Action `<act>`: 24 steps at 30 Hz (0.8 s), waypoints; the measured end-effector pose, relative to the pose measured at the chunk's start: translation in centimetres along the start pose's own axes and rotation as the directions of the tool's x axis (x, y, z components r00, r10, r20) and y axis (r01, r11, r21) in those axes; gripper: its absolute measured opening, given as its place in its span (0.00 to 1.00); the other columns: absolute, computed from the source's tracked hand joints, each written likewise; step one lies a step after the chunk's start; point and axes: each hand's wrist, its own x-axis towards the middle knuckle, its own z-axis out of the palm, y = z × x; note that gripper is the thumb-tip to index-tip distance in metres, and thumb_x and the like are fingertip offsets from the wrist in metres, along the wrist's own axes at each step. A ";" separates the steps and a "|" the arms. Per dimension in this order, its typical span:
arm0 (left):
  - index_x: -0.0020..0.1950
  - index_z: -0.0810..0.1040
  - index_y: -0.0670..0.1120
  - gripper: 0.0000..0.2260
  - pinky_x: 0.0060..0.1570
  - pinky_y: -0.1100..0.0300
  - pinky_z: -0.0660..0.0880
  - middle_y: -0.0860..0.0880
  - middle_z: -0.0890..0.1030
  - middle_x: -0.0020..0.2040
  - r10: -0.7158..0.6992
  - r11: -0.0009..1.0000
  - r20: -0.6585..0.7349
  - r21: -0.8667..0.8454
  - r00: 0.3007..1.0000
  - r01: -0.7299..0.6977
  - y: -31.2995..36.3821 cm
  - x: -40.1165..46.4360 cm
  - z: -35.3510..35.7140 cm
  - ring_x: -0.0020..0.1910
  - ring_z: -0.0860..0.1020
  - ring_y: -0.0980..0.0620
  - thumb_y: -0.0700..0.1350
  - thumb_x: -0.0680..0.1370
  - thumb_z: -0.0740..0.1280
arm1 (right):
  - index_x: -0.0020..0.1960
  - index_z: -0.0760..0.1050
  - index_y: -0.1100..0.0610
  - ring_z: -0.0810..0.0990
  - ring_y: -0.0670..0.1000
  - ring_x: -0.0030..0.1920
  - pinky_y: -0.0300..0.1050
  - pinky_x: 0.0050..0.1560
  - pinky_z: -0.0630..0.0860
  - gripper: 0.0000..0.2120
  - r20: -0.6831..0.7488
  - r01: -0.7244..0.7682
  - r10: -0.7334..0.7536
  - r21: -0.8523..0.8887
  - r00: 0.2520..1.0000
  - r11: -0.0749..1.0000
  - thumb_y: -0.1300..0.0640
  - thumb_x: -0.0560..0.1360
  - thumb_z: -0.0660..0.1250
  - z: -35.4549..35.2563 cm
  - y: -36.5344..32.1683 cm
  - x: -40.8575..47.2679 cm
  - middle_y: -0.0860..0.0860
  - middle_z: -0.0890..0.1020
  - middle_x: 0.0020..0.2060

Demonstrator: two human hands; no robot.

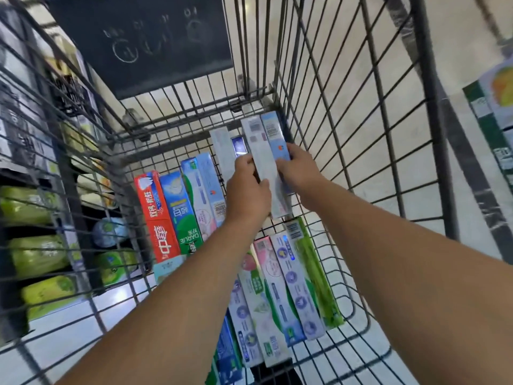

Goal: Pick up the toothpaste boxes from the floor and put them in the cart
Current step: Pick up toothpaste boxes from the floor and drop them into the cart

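Note:
Both my arms reach down into a wire cart [347,112]. My left hand [247,187] grips a pale grey-white toothpaste box [259,145] along its left side. My right hand [298,165] holds a light blue toothpaste box [273,132] lying right beside the grey one. Both boxes sit near the far right corner of the cart floor. Several more toothpaste boxes lie in the cart: a red one [156,215], a blue-green one [180,212], and a row of pink, purple and green boxes [291,282] nearer me.
A dark folded child-seat flap [144,43] hangs on the cart's far wall. Store shelves with green packages [36,254] stand left of the cart. A cardboard carton [497,107] stands on the pale floor at right.

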 end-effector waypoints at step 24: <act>0.80 0.56 0.48 0.38 0.73 0.47 0.61 0.44 0.62 0.77 0.038 0.592 0.408 0.726 0.912 -0.349 8.0 -6.6 -17.6 0.75 0.61 0.43 0.69 0.76 0.59 | 0.79 0.56 0.56 0.64 0.54 0.74 0.49 0.72 0.63 0.36 0.239 0.346 -0.254 -0.548 0.937 0.762 0.39 0.79 0.61 -5.6 -9.4 -14.4 0.53 0.64 0.76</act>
